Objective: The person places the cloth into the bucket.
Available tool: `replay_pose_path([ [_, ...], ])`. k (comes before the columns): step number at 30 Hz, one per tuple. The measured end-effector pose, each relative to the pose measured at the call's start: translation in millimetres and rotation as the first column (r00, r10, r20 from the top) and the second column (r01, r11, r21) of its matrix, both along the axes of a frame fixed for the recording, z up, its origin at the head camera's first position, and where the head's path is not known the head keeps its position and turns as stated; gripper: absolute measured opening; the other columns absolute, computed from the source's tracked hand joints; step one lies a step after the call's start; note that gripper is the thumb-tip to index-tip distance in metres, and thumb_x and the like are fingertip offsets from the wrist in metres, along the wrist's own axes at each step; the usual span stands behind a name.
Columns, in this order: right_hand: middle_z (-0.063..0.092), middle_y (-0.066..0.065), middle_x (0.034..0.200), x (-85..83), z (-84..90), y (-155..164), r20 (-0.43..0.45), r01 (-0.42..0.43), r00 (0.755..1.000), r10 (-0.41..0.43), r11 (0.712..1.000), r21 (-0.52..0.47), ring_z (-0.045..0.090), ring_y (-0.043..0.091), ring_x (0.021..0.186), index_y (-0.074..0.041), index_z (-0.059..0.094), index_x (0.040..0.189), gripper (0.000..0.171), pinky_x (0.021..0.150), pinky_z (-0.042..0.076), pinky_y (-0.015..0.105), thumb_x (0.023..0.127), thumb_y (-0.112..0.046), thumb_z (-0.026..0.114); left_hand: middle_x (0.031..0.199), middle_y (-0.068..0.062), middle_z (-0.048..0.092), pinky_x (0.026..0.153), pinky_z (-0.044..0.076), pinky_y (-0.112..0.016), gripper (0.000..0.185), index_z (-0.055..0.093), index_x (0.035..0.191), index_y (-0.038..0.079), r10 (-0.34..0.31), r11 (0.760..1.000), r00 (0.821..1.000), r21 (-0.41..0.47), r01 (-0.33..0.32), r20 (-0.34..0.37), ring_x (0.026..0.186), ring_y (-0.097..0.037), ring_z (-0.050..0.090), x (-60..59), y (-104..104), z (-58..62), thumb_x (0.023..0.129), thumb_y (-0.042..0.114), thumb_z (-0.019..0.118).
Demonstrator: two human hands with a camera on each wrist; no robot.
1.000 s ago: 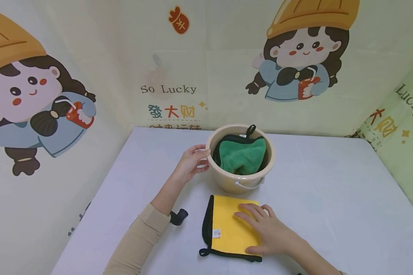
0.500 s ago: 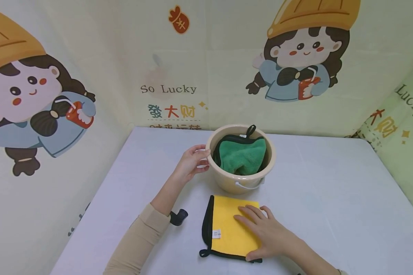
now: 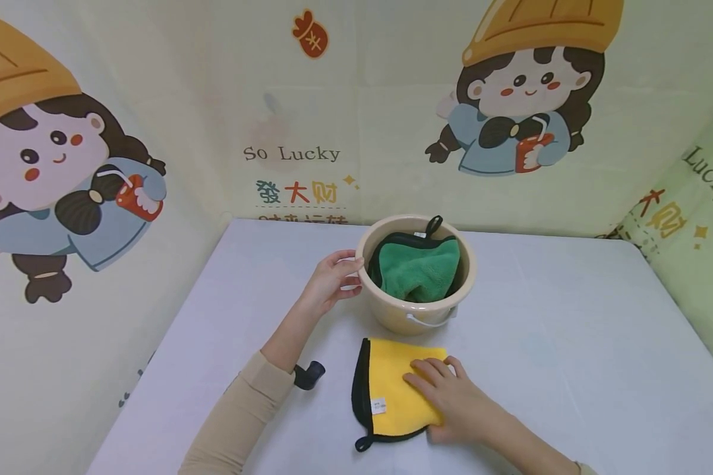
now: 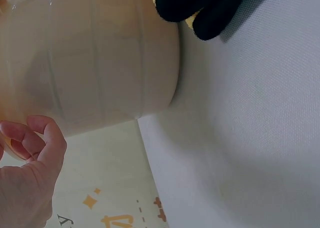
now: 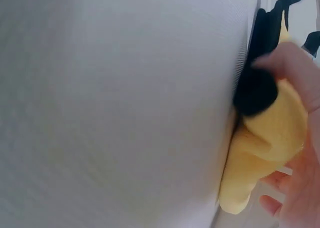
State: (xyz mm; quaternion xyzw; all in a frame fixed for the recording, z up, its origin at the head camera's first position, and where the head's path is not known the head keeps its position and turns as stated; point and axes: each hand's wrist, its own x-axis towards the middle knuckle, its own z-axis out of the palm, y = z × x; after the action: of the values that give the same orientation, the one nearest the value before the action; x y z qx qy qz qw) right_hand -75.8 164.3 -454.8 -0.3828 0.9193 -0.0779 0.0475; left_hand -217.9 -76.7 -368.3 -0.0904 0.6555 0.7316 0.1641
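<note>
head view shows a person seated at a pale counter (image 3: 570, 343), both arms in beige sleeves. the left hand (image 3: 331, 278) rests against the rim of a beige bucket (image 3: 392, 315), fingers curled round its edge; the left wrist view shows those fingers (image 4: 42, 138) bent beside the bucket's wall. a green cloth (image 3: 417, 269) with black trim already lies bunched inside the bucket, its loop hanging over the far rim. just in front of the bucket, on the counter, lies a yellow cloth (image 3: 392, 389) with a black border, a white label and a small loop at its near corner. the right hand (image 3: 451, 399) lies on the cloth's right side, and the right wrist view shows thumb and fingers pinching a gathered fold of the yellow fabric (image 5: 265, 153) at its black edge. judged from this, one cloth is in and the yellow one is only being gathered, not yet lifted, so putting it in the bucket seems to be what remains. a small black object (image 3: 309, 375) lies on the counter beside the left forearm; what it is cannot be told. the counter has a plain whitish cover, and cream wall panels (image 3: 214, 99) printed with cartoon girls and "so lucky" lettering close it in on three sides.
</note>
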Motion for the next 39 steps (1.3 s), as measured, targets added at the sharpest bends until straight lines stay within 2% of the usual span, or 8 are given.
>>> replay_pose_path([
  [6,0.049,0.006,0.119,-4.5,-1.4,2.0,-0.105,-0.037,0.994,0.036,0.999,-0.007,0.044,0.026,0.108,-0.012,0.051,0.122,0.06,0.087,0.032,0.051,0.067,-0.028,0.068,0.093,-0.004,0.059,0.067,0.053,-0.03,0.034,0.052,0.12,0.01,0.001,1.0,1.0,0.004,-0.001,0.008,0.07,-0.017,0.059,-0.9,0.5,-0.6,0.088,0.018,0.061],
  [12,0.052,0.0,0.105,-8.1,-2.1,1.9,-0.116,-0.019,0.993,0.014,0.999,-0.045,0.046,0.022,0.097,-0.014,0.055,0.114,0.046,0.086,0.032,0.048,0.07,-0.025,0.066,0.093,-0.004,0.059,0.067,0.053,-0.03,0.034,0.052,0.12,0.01,0.003,1.0,1.0,0.002,-0.003,0.004,0.072,-0.017,0.059,-0.1,0.3,-0.3,0.088,0.018,0.061],
  [17,0.053,-0.002,0.1,-10.1,-1.8,3.2,-0.147,-0.012,0.989,0.0,0.997,-0.08,0.047,0.02,0.093,-0.016,0.057,0.109,0.041,0.085,0.032,0.048,0.07,-0.026,0.068,0.094,-0.005,0.06,0.068,0.053,-0.031,0.033,0.052,0.119,0.01,0.004,1.0,1.0,-0.001,-0.004,0.001,0.072,-0.018,0.059,-0.7,0.3,-1.3,0.088,0.019,0.061],
  [20,0.054,-0.001,0.098,-11.1,-2.0,4.0,-0.205,-0.016,0.979,-0.006,0.994,-0.105,0.048,0.02,0.091,-0.015,0.058,0.106,0.042,0.084,0.033,0.046,0.068,-0.028,0.07,0.095,-0.006,0.06,0.069,0.053,-0.032,0.033,0.053,0.119,0.01,0.005,1.0,1.0,-0.001,-0.005,-0.001,0.072,-0.018,0.059,-0.9,0.1,-2.0,0.088,0.018,0.061],
  [27,0.053,0.001,0.093,-12.5,4.4,6.8,-0.353,0.003,0.933,-0.068,0.984,-0.18,0.048,0.018,0.084,-0.012,0.057,0.1,0.042,0.078,0.035,0.042,0.066,-0.031,0.071,0.095,-0.006,0.061,0.071,0.053,-0.033,0.035,0.052,0.12,0.01,-0.004,1.0,1.0,-0.006,0.004,-0.019,0.073,-0.018,0.059,-0.1,-0.4,-2.4,0.088,0.02,0.061],
  [33,0.053,-0.001,0.091,-10.2,16.8,10.1,-0.362,0.043,0.924,-0.123,0.974,-0.222,0.048,0.015,0.081,-0.011,0.057,0.1,0.043,0.077,0.037,0.041,0.07,-0.04,0.069,0.093,-0.005,0.06,0.069,0.053,-0.032,0.036,0.051,0.121,0.009,-0.008,1.0,1.0,-0.001,0.008,-0.014,0.071,-0.017,0.059,-0.3,-0.5,-1.2,0.088,0.02,0.061],
  [39,0.053,-0.002,0.088,-10.1,32.0,14.9,-0.397,0.048,0.904,-0.159,0.96,-0.276,0.047,0.014,0.077,-0.011,0.057,0.097,0.037,0.076,0.035,0.04,0.071,-0.038,0.064,0.091,-0.004,0.06,0.067,0.053,-0.031,0.035,0.051,0.12,0.01,-0.001,1.0,1.0,0.004,0.001,-0.006,0.071,-0.017,0.059,-0.7,-0.2,-1.1,0.088,0.02,0.062],
])
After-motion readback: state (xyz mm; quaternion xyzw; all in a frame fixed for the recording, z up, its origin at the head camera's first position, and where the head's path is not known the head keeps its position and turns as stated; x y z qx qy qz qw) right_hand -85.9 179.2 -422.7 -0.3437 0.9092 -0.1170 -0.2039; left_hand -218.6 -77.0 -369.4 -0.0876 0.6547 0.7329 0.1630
